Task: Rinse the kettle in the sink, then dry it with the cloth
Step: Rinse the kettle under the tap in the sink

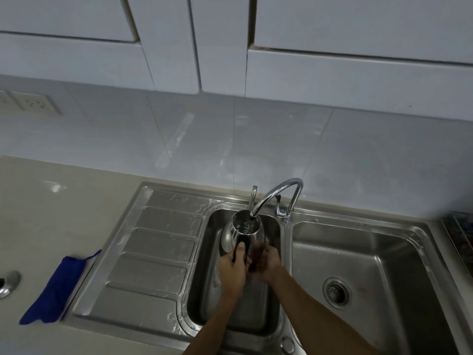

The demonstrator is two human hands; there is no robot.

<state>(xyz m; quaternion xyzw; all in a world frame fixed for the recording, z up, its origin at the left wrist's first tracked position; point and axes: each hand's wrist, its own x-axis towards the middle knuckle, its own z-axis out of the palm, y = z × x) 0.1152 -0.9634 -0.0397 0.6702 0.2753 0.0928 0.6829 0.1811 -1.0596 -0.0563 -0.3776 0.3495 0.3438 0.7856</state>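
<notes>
A shiny steel kettle [243, 233] is held over the small middle basin of the sink [204, 278], its open top right under the tap spout [271, 196]. My left hand [234, 271] grips the kettle's black handle. My right hand [267, 263] holds a dark reddish piece beside the handle, seemingly the lid, though it is blurred. A blue cloth [55, 288] lies on the beige counter to the left of the drainboard. Whether water is running I cannot tell.
A ribbed drainboard [156, 249] lies left of the basin and a larger basin with a drain [336, 293] right of it. A dish rack [460, 237] shows at the right edge, a chrome fitting [7, 284] at the left edge. Wall cabinets hang above.
</notes>
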